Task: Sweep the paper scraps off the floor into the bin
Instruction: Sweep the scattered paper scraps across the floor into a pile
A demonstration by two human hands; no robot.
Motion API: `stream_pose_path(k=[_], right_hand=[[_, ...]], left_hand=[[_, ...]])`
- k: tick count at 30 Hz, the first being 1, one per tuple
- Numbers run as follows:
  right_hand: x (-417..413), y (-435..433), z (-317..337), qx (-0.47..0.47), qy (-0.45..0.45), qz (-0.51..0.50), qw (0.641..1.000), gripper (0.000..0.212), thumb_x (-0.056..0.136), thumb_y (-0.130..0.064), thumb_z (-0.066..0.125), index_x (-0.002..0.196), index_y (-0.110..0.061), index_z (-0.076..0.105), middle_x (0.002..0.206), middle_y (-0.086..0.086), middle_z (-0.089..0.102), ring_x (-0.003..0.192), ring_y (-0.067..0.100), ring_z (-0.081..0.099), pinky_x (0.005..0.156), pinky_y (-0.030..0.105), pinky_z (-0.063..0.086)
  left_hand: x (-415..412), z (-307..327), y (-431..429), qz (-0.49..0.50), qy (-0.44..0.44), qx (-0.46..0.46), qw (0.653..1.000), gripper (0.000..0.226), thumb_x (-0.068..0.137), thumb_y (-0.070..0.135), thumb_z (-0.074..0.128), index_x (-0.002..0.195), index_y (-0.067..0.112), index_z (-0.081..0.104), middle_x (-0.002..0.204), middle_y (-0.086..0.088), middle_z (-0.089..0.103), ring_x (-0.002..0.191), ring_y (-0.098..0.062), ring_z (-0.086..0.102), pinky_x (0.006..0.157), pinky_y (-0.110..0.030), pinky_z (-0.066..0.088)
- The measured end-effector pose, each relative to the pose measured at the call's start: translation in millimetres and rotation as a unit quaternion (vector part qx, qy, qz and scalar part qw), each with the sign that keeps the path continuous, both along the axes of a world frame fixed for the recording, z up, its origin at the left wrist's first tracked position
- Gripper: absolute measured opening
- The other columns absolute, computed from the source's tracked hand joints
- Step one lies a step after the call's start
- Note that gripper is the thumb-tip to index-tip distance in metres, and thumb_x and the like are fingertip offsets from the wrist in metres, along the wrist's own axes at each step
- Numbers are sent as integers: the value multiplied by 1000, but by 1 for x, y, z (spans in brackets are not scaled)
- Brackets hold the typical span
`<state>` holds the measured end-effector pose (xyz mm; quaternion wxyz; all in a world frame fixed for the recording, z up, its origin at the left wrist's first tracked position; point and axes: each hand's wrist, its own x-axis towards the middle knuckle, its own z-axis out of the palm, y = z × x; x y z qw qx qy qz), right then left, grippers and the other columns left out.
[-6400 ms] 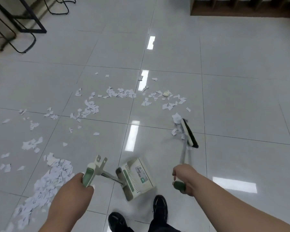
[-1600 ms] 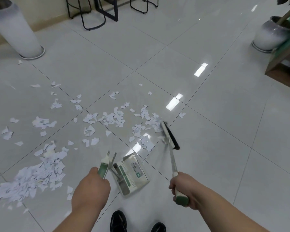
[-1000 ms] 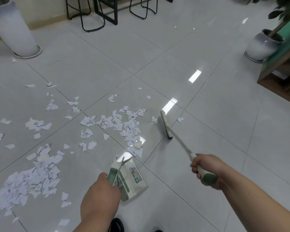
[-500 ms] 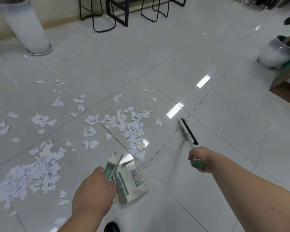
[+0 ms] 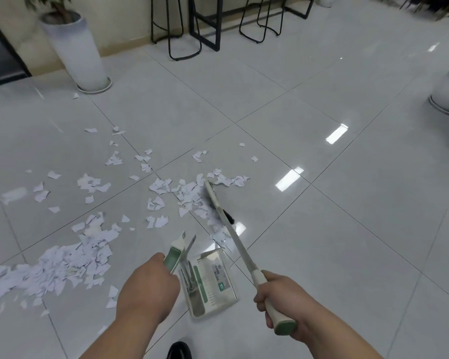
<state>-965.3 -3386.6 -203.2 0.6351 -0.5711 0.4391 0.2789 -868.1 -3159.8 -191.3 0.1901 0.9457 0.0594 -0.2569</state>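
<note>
The left hand (image 5: 148,288) curls around the green and white handle (image 5: 175,257) of a long-handled dustpan (image 5: 213,279), whose pan rests on the tiled floor (image 5: 335,242) near the person, between the two arms. The pan's open mouth faces away from the person, toward the scraps.

The right hand (image 5: 283,299) grips the near end of the broom (image 5: 241,248), fingers wrapped around the pale shaft just above its green cap. The shaft slants away and to the left, and the dark-bristled broom head (image 5: 214,200) sits on the floor at the right edge of a cluster of paper scraps (image 5: 187,193), just beyond the dustpan's mouth. A few scraps lie between the head and the pan.

A denser pile of scraps (image 5: 70,263) lies to the left of the left hand, and loose pieces are scattered farther off to the left.

At the far left stands a tall white planter (image 5: 75,53); black stool frames (image 5: 187,29) stand at the far centre. A dark shoe (image 5: 179,351) shows at the near edge.
</note>
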Motion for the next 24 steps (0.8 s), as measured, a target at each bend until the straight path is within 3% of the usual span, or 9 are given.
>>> stream_pose_path(k=[4,9,16,20,24], right_hand=[[-12,-17,35,8,-30,11,999,38,84,10,52,111,-9,69,80,15,48,39,18,45,40,20,36],[-33,-38,43,-45,-23,7,999,47,84,8,54,119,-22,61,78,17,53,41,21,46,41,23,40],[-61,-41,4,-134,35,35,990,21,79,7,55,98,0,60,69,15,54,54,25,47,51,31,46],[-75,-25,-25,-175,70,64,980,14,72,3,60,84,-4,56,61,11,59,56,25,54,60,35,45],[-75,9,-38,-178,84,90,976,15,75,-2,59,89,-5,57,66,12,61,59,25,54,57,32,43]], left_hand=[[-3,-1,2,-5,-10,7,1000,7,88,11,48,83,16,46,76,-1,58,64,-18,52,50,-28,33],[-3,-4,2,-6,-15,12,1000,8,87,11,48,81,17,45,76,-1,56,66,-21,51,52,-29,33],[-7,-6,1,-9,-18,7,1000,5,87,13,48,85,17,47,78,0,56,70,-23,52,55,-30,34],[-16,-8,1,-12,-19,-10,1000,5,87,12,47,84,17,46,78,0,55,68,-22,51,56,-31,36],[-27,-9,20,-10,-12,-24,1000,6,87,13,47,84,18,45,78,-1,55,71,-25,52,58,-31,37]])
